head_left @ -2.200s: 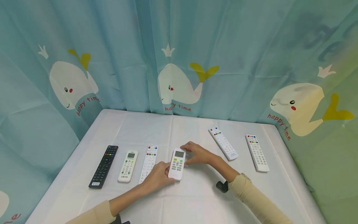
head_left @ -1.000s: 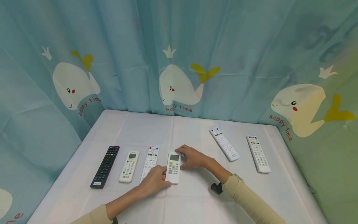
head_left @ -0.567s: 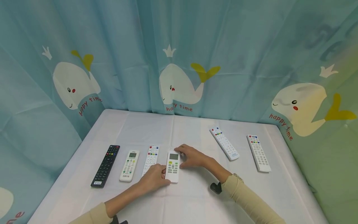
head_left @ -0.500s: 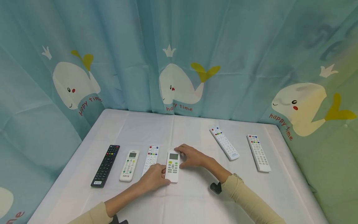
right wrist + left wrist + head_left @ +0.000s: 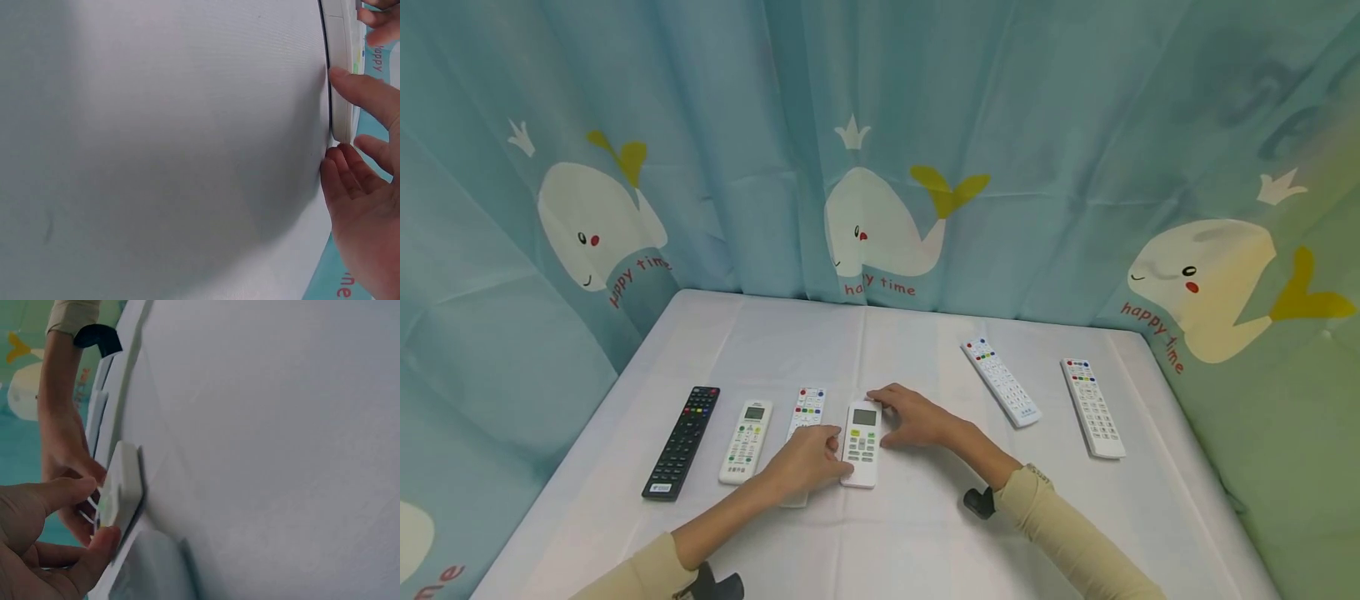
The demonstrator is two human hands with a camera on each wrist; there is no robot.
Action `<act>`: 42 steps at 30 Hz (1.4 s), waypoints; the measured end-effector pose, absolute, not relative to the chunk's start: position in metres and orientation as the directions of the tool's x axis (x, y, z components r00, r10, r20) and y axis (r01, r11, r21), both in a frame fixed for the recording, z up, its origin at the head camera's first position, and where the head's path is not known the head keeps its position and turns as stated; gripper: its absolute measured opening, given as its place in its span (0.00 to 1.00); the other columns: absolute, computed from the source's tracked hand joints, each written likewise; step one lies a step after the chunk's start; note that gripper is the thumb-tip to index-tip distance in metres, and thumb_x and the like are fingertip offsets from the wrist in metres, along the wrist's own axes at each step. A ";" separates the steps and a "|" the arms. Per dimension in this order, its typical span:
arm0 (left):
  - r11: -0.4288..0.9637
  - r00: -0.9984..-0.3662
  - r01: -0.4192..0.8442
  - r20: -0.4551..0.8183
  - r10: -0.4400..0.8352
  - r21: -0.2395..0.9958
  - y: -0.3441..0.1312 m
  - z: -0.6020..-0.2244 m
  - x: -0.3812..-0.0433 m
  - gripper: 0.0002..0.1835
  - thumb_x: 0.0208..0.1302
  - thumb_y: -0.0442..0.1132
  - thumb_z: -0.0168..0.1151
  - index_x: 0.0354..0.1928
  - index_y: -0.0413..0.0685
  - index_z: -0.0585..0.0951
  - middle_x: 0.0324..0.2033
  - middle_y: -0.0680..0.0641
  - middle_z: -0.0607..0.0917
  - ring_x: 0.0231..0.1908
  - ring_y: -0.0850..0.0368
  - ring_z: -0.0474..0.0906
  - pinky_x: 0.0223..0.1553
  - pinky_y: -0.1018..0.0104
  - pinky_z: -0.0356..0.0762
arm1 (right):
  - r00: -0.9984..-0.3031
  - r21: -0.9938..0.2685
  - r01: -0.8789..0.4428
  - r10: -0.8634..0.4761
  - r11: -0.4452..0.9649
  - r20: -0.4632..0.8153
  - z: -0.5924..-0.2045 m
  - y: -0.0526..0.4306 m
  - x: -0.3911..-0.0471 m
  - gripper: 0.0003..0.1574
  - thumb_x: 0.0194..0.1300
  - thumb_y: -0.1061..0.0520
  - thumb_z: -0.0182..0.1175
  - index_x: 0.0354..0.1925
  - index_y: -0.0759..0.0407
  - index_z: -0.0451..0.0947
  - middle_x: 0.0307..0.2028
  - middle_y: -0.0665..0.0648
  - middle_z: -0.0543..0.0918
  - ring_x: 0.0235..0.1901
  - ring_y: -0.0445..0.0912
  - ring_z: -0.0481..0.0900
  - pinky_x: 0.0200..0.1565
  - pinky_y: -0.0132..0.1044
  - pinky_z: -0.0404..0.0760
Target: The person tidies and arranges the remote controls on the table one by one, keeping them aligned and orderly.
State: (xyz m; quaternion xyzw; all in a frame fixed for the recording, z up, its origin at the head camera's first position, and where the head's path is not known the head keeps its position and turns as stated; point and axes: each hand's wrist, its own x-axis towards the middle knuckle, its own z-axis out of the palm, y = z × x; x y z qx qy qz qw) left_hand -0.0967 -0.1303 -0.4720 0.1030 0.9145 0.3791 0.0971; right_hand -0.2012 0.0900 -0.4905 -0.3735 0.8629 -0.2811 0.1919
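Observation:
A white air-conditioner remote with a small grey display lies face up on the white-covered table in the head view. My right hand holds its upper end, fingers at the top edge. In the right wrist view, the thumb presses its side. My left hand is at its lower left, thumb by the edge and fingers lifted off. In the left wrist view, a gap shows between those fingertips, in front of the remote. Under the left hand lies a white remote with coloured buttons, partly hidden.
Left of the hands lie a cream remote with a display and a long black remote. Two more white remotes, one tilted and one farther right, lie apart. A whale-print curtain stands behind the table.
The air-conditioner remote has shifted left and now lies straighter beside the white remote. My left hand has let go of it and drawn slightly left. My right hand stays at its upper end.

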 end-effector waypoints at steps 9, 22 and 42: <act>0.656 -0.972 0.100 -0.068 0.226 0.748 -0.137 -0.457 -0.116 0.32 0.54 0.36 0.76 0.60 0.31 0.78 0.42 0.45 0.84 0.40 0.56 0.82 0.42 0.63 0.80 | -0.690 -0.658 -0.504 -0.719 0.559 -0.082 -0.489 0.100 -0.201 0.46 0.56 0.57 0.74 0.70 0.62 0.67 0.60 0.57 0.74 0.56 0.50 0.75 0.58 0.46 0.74; 0.550 -0.967 0.188 0.054 0.250 0.814 -0.139 -0.439 -0.140 0.31 0.61 0.36 0.72 0.65 0.35 0.75 0.52 0.39 0.83 0.49 0.49 0.81 0.51 0.58 0.79 | -0.747 -0.734 -0.466 -0.665 0.494 0.027 -0.478 0.135 -0.201 0.38 0.59 0.60 0.72 0.65 0.65 0.72 0.62 0.60 0.76 0.59 0.56 0.75 0.58 0.46 0.75; 0.480 -0.911 0.336 0.148 0.386 0.810 -0.107 -0.428 -0.176 0.33 0.63 0.40 0.71 0.68 0.39 0.72 0.60 0.42 0.79 0.59 0.49 0.77 0.57 0.59 0.75 | -0.835 -0.729 -0.418 -0.546 0.543 0.071 -0.462 0.191 -0.191 0.45 0.56 0.48 0.75 0.66 0.66 0.72 0.64 0.59 0.76 0.62 0.60 0.73 0.60 0.55 0.72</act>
